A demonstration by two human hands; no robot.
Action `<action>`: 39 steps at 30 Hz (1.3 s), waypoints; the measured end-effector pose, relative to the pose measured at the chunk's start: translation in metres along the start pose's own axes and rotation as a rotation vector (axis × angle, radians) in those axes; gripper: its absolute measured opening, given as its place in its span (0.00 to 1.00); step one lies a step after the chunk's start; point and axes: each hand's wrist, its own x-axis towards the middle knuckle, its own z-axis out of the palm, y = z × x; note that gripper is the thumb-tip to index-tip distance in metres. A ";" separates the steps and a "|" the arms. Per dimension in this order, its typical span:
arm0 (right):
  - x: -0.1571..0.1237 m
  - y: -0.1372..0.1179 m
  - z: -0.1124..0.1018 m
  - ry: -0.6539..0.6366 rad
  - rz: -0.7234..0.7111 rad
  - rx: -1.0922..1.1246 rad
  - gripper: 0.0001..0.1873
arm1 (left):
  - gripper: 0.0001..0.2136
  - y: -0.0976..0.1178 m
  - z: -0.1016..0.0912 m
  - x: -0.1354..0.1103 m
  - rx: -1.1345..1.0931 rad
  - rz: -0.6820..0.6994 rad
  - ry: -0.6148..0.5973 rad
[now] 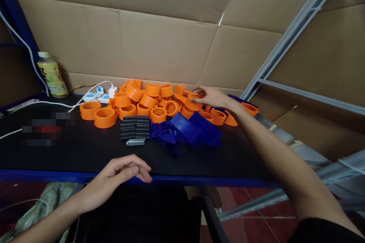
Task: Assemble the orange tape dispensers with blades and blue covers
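Note:
A heap of orange plastic rings point(148, 102) lies at the back of the black table point(85, 148). My right hand point(212, 97) reaches into the heap's right side, its fingers resting on one orange ring point(195, 103). Whether it grips the ring I cannot tell. In front of the heap lie dark blue plastic pieces point(188, 129) and two stacks of black ribbed pieces point(135, 127). My left hand point(125, 171) hangs over the table's near edge, fingers loosely curled with nothing in them.
A drink bottle point(53, 74) stands at the back left beside a white power strip point(98, 95) with cables. Cardboard lines the back wall. A grey metal rack frame point(285, 41) rises on the right.

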 end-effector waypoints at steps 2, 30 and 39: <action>-0.004 -0.004 -0.006 0.098 -0.005 -0.022 0.34 | 0.14 -0.002 -0.001 0.000 0.000 -0.004 0.005; -0.105 -0.198 0.115 -0.008 -0.625 -0.159 0.11 | 0.23 0.011 0.005 -0.007 -0.528 0.133 0.379; -0.099 -0.196 0.114 0.007 -0.476 0.021 0.02 | 0.22 0.011 0.001 0.000 -0.404 0.087 0.399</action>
